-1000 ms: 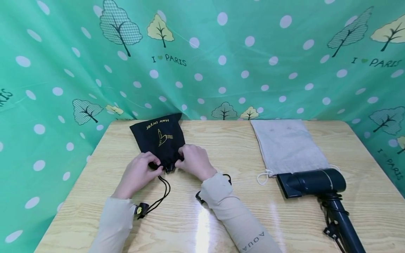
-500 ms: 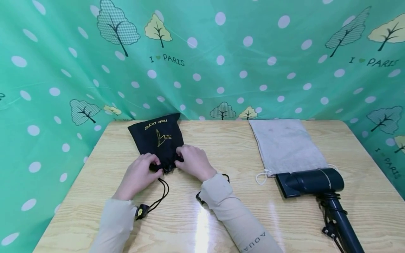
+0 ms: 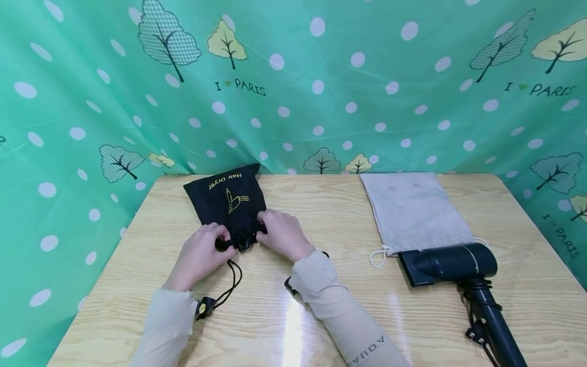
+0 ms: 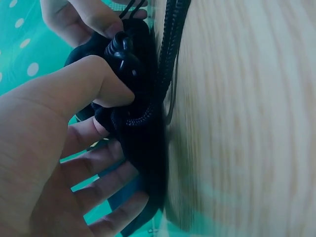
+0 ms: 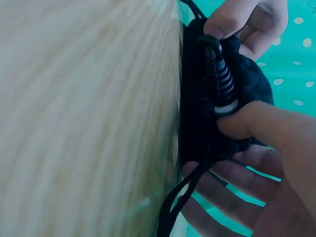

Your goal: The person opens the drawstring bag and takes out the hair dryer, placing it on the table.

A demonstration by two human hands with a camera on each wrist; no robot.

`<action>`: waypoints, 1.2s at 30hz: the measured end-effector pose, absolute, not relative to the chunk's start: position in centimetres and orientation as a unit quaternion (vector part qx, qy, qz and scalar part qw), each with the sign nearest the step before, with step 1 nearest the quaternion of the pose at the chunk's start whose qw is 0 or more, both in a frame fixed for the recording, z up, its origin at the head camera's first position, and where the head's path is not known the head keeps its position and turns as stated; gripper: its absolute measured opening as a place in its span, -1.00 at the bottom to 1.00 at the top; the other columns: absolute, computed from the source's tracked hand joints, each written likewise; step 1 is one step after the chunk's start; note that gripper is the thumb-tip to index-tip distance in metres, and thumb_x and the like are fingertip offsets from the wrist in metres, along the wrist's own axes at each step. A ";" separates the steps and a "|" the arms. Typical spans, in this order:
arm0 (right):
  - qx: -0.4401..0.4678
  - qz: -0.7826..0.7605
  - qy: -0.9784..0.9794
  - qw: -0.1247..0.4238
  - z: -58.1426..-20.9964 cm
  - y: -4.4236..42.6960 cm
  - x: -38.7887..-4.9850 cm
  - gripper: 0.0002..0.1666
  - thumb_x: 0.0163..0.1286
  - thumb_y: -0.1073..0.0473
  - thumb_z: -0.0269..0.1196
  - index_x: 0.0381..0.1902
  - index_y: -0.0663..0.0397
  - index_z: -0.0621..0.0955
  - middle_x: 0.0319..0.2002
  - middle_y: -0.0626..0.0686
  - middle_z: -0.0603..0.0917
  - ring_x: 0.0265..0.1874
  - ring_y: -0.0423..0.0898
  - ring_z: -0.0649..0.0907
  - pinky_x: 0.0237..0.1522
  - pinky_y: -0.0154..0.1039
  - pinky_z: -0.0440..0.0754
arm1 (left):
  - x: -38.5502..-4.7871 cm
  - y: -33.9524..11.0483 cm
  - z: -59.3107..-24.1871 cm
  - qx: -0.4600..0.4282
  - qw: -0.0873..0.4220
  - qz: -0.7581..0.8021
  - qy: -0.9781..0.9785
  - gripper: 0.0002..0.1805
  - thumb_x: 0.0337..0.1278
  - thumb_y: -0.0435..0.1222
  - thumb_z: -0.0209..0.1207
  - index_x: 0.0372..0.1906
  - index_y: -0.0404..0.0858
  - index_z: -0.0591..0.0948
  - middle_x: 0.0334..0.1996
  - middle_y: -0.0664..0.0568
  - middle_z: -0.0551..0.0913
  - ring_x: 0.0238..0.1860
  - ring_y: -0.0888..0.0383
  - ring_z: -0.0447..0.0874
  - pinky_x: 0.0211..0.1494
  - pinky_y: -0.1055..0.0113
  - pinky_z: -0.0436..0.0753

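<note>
A black drawstring bag [image 3: 215,201] with yellow "Hair Dryer" lettering lies at the table's back left, its gathered mouth toward me. My left hand [image 3: 197,259] pinches the left side of that mouth between thumb and fingers. On the opposite side, my right hand [image 3: 286,237] pinches the rim the same way. Between the two thumbs, a ribbed black cord end [image 5: 219,81] shows in the mouth in the right wrist view; whatever else is inside stays hidden. A thin black drawcord [image 3: 237,278] hangs from the bag's left side onto the wooden table.
At the right lies a black hair dryer [image 3: 449,262], its cord [image 3: 477,311] wrapped about the handle. Its head touches the near edge of a flat grey cloth drawstring bag [image 3: 412,209]. Behind the table [image 3: 348,306] hangs a green curtain [image 3: 321,117] with white dots.
My hands stay on the bag's mouth, with slight finger shifts. A little more bunched black fabric shows at my left fingers. The whole view has drifted slightly; the hair dryer rests in place.
</note>
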State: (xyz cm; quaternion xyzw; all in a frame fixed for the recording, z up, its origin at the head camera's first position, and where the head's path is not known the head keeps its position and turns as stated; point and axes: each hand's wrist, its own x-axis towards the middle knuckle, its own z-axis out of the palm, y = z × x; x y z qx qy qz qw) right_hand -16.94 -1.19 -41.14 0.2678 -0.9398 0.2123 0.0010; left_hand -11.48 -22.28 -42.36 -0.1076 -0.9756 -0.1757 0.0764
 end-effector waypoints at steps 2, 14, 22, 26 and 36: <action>0.263 0.217 -0.940 -0.006 -41.2 -1.1 -17.0 -0.81 0.26 0.03 0.36 -0.29 -0.03 0.61 -0.31 -0.09 0.64 -0.38 -0.13 0.61 -0.39 -0.17 0.57 | -11.5 -22.2 -42.4 -0.105 0.079 -0.176 -0.975 -0.80 -0.07 -0.18 0.36 -0.41 -0.11 0.54 -0.37 0.08 0.54 -0.28 0.05 0.49 -0.25 0.12 0.53; 0.262 0.215 -0.941 -0.009 -40.8 -0.7 -17.2 -0.81 0.26 0.04 0.37 -0.26 -0.02 0.62 -0.30 -0.07 0.66 -0.36 -0.12 0.62 -0.35 -0.15 0.59 | -11.6 -22.1 -42.5 -0.108 0.090 -0.174 -0.975 -0.77 -0.11 -0.19 0.36 -0.46 -0.09 0.49 -0.42 0.09 0.49 -0.33 0.05 0.45 -0.34 0.17 0.47; 0.253 0.213 -0.944 0.000 -40.9 -0.4 -17.4 -0.79 0.28 0.04 0.37 -0.20 0.00 0.65 -0.24 -0.04 0.68 -0.28 -0.10 0.66 -0.27 -0.11 0.64 | -11.5 -22.4 -42.4 -0.099 0.080 -0.179 -0.976 -0.74 -0.11 -0.20 0.36 -0.48 -0.10 0.45 -0.44 0.08 0.46 -0.33 0.06 0.42 -0.34 0.23 0.41; 0.252 0.219 -0.943 -0.010 -40.9 -0.3 -17.5 -0.72 0.27 -0.02 0.38 -0.18 0.00 0.65 -0.22 -0.05 0.68 -0.27 -0.09 0.67 -0.25 -0.11 0.65 | -11.5 -22.3 -42.3 -0.092 0.074 -0.179 -0.977 -0.75 -0.10 -0.19 0.35 -0.47 -0.11 0.47 -0.43 0.07 0.48 -0.30 0.05 0.44 -0.32 0.20 0.43; 0.251 0.220 -0.943 -0.012 -41.1 -0.3 -17.6 -0.74 0.28 -0.02 0.39 -0.20 -0.02 0.65 -0.24 -0.05 0.67 -0.29 -0.08 0.66 -0.27 -0.11 0.64 | -11.4 -22.4 -42.3 -0.090 0.067 -0.182 -0.977 -0.76 -0.06 -0.20 0.34 -0.44 -0.13 0.47 -0.41 0.06 0.48 -0.28 0.03 0.45 -0.28 0.18 0.45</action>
